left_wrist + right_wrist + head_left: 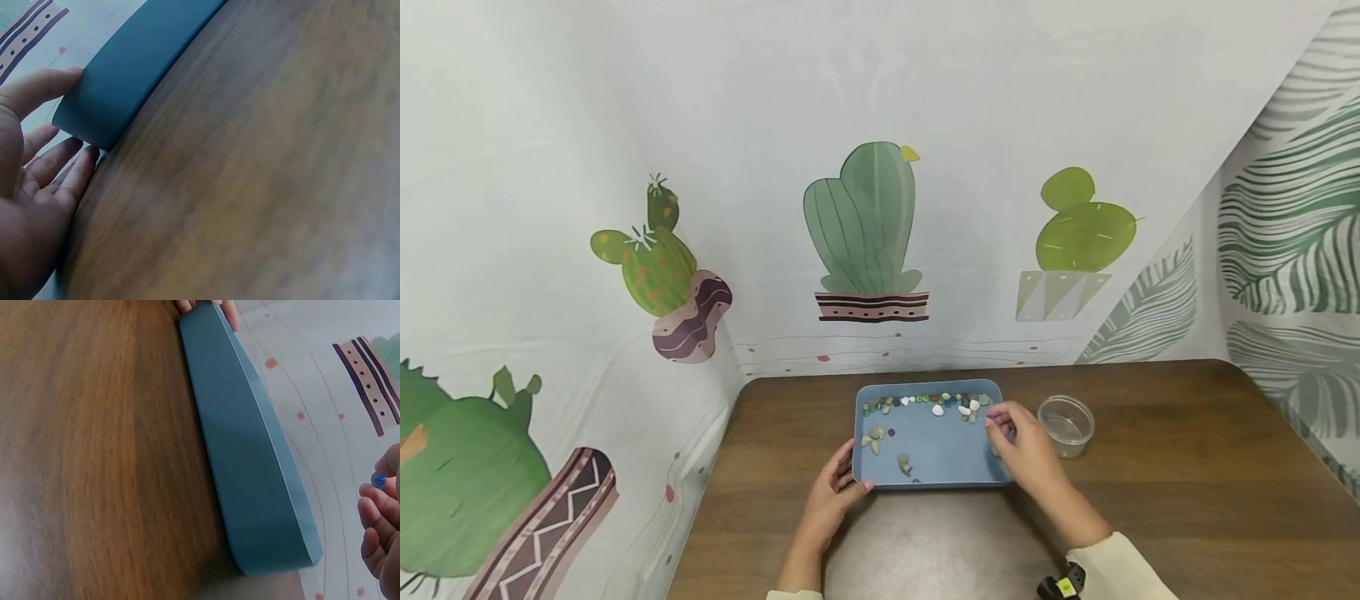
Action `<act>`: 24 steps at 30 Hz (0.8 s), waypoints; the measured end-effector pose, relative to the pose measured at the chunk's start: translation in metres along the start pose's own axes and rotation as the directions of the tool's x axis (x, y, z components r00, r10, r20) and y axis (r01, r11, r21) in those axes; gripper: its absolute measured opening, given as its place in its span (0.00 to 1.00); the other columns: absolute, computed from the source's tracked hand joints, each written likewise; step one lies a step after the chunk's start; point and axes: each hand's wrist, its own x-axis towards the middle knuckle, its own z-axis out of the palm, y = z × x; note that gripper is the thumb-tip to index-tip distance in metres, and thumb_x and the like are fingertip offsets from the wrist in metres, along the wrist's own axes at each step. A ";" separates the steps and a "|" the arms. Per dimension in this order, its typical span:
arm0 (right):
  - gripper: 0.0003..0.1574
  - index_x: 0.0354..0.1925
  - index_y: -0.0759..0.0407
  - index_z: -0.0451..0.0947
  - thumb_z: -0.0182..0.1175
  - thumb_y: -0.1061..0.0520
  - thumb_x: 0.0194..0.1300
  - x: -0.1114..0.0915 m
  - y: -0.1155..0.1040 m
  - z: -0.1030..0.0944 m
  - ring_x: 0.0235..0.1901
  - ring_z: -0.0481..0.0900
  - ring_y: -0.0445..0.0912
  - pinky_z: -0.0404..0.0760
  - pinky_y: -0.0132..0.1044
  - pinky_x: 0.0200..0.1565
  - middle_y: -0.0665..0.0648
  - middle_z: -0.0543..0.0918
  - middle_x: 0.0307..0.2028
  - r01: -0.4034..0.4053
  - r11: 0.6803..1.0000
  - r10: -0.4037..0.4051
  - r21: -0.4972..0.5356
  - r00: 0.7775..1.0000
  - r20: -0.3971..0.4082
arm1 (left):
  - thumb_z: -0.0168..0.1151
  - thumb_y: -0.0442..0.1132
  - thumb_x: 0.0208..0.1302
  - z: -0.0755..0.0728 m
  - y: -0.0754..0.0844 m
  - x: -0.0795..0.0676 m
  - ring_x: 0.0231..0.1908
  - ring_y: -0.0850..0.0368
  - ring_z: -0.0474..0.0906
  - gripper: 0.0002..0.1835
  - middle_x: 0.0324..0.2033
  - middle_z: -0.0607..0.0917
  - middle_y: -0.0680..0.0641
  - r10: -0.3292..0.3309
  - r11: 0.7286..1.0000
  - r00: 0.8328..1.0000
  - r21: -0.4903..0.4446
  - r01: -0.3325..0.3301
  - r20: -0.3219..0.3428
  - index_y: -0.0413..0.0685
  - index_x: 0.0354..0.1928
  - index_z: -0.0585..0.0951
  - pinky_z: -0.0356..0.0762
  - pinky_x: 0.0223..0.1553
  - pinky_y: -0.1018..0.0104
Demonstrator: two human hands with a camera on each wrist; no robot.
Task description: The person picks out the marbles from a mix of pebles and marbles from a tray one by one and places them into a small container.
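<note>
A shallow blue-grey tray (940,457) lies on the table. My left hand (827,504) holds its near left corner, with the thumb (53,84) at the rim and the other fingers against the outer side. Over the tray's right edge, my right hand (1030,448) pinches a small blue marble (378,479) between thumb and fingertips. Green and dark glass beads and pebbles form a row along the tray's far side, with white stones (937,410) among them. Tan stones (872,439) sit at the left, and another small group (905,463) lies near the front.
Just right of the tray stands a round clear plastic container (1070,451) on the brown wooden table (1180,467). A white cloth printed with cacti (872,225) hangs behind the table. A dark strapped device (1062,585) is at my right sleeve.
</note>
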 end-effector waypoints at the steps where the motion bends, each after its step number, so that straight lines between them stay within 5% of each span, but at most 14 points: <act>1: 0.05 0.41 0.59 0.81 0.64 0.62 0.66 0.000 0.001 -0.002 0.33 0.75 0.38 0.76 0.31 0.36 0.51 0.81 0.33 -0.009 1.000 0.009 0.005 1.000 0.004 | 0.75 0.35 0.56 0.000 0.000 0.000 0.65 0.40 0.72 0.43 0.69 0.72 0.36 0.003 1.000 1.000 0.003 -0.003 -0.001 0.50 0.74 0.67 0.74 0.56 0.71; 9: 0.05 0.42 0.63 0.79 0.64 0.63 0.67 -0.002 0.016 -0.018 0.33 0.74 0.36 0.75 0.27 0.36 0.54 0.81 0.33 -0.040 0.999 0.041 0.018 0.999 -0.013 | 0.75 0.36 0.56 0.000 -0.001 0.000 0.64 0.41 0.73 0.44 0.69 0.73 0.35 -0.003 1.000 1.000 0.016 0.003 0.008 0.51 0.75 0.66 0.74 0.56 0.71; 24: 0.08 0.41 0.65 0.81 0.66 0.69 0.61 -0.008 0.043 -0.044 0.32 0.73 0.35 0.70 0.20 0.37 0.56 0.82 0.33 0.026 0.998 -0.035 -0.050 0.981 -0.193 | 0.75 0.36 0.57 0.001 -0.001 -0.001 0.63 0.42 0.74 0.43 0.69 0.73 0.35 0.010 1.000 1.000 0.013 -0.010 0.000 0.51 0.75 0.67 0.75 0.55 0.71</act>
